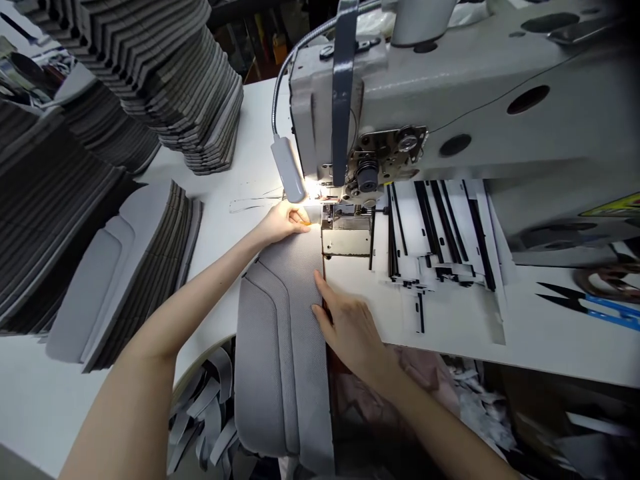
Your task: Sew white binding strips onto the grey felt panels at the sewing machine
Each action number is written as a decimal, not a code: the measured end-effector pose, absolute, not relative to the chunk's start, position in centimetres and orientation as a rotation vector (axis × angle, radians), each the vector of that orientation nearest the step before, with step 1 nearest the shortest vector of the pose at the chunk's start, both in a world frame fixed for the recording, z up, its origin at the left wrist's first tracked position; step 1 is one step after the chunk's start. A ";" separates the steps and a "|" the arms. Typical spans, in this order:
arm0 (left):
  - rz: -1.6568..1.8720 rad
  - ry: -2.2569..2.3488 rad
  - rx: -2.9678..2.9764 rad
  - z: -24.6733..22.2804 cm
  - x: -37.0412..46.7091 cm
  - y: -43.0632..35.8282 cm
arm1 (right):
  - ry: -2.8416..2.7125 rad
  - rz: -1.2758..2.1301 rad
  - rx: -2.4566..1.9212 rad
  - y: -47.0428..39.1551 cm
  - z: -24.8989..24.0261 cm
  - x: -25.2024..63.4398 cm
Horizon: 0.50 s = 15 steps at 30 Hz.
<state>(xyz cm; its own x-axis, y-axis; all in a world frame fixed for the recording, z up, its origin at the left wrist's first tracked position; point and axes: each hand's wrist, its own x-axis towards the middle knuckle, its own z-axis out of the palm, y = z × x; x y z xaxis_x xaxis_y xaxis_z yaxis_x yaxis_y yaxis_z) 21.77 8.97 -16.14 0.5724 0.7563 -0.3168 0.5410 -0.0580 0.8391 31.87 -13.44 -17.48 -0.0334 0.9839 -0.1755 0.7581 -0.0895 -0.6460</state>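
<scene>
Evidently, the long grey mesh-textured fabric panel (263, 360) lies with its upper end just beside the needle area of the large off-white sewing machine (480, 100), while its lower part extends past the front edge of the white tabletop (465, 313). The person's left hand (285, 221) is at that upper end, thumb and fingers drawn close together under the slim white lamp (289, 170); whether they pinch the cloth or only press it cannot be told. The right hand (350, 327) has its forefinger extended and its thumb apart from it, both fingertips at the panel's right edge, steadying rather than gripping, it seems.

The left fingertips are so near the stitching area that a slip or an early start of the needle could catch them. The panel's overhanging weight could drag the cloth askew and bend the seam, particularly if the right hand's light touch gave way. Loose dark threads (255, 202) beside the left hand might also get drawn into the stitching.
</scene>
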 end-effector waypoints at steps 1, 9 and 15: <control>0.246 1.093 1.726 -16.1 21.8 9.0 | -1.834 0.880 -1.893 -13.3 -17.4 31.9; 0.256 1.123 1.715 -16.1 22.2 9.2 | -1.840 0.871 -1.840 -13.0 -18.3 32.3; 0.311 1.245 1.634 -16.6 24.1 9.8 | -1.774 0.821 -1.804 -12.7 -18.9 32.6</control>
<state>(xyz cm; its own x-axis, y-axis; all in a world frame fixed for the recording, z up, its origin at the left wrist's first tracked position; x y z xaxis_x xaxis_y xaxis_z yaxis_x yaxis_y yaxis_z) 24.12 9.80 -16.65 0.4335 0.8308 -0.3492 0.5693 0.0480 0.8207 32.60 -12.70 -18.89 -0.0186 0.9961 -0.0861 0.7105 -0.0474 -0.7021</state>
